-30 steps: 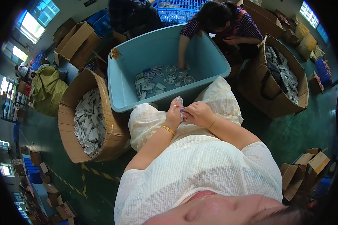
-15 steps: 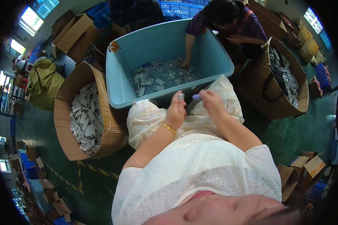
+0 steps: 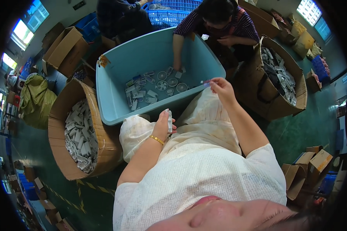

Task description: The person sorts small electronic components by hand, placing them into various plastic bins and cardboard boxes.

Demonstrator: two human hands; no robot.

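Here's my left hand, curled around a white part, just short of the tub! Out wide, my right hand pinches a small piece by the tub's near rim, too tiny to make out. Hands well apart, carton on my left.

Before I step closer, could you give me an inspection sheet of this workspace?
Surface: green floor around tub and cartons.
Job's things: white pieces and round pieces in the tub; heaped pieces in the cartons.
Clutter: sack at left, boxes at lower right.
Grips: left hand holds a pale piece; right hand, near the tub, pinches a small piece.
Cables: nothing seen.
Surroundings: co-worker's hand in the tub, another person behind, windows.
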